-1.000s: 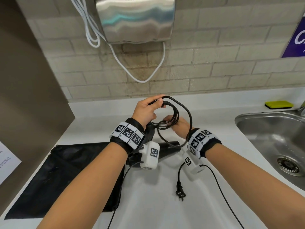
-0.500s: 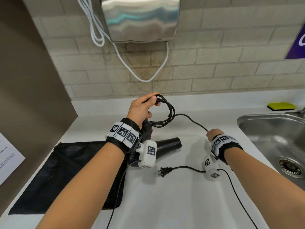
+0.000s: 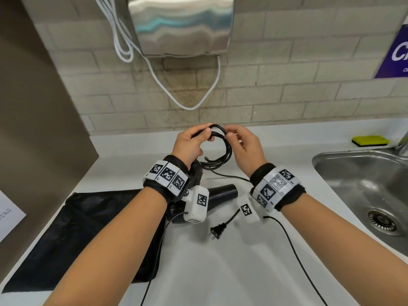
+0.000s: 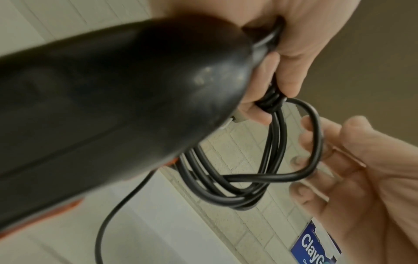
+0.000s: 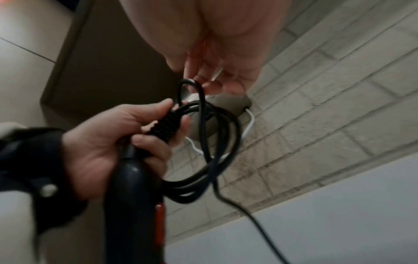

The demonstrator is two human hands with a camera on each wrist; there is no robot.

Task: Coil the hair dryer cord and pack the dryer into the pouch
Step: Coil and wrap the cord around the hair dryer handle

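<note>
My left hand [image 3: 192, 142] grips a bundle of black cord loops [image 3: 227, 151] above the counter, at the butt of the black hair dryer [image 3: 223, 192], whose nozzle lies on the counter below. My right hand [image 3: 242, 149] pinches the top of the newest loop beside the left thumb. In the left wrist view the loops [image 4: 226, 192] hang from the left hand [image 4: 282, 71] past the dryer handle [image 4: 113, 98]. The right wrist view shows the left hand [image 5: 101, 142] round the ribbed cord collar. The plug [image 3: 217, 231] lies on the counter. The black pouch [image 3: 88, 228] lies flat at left.
A steel sink [image 3: 364, 173] is set into the counter at right, with a yellow sponge [image 3: 371, 140] behind it. A metal hand dryer [image 3: 183, 25] and a white cable [image 3: 187, 102] hang on the brick wall. A brown partition [image 3: 33, 129] stands at left.
My right hand drew the cord out to the right, then came back up to the left hand with a new loop. The left hand stayed in place holding the coil.
</note>
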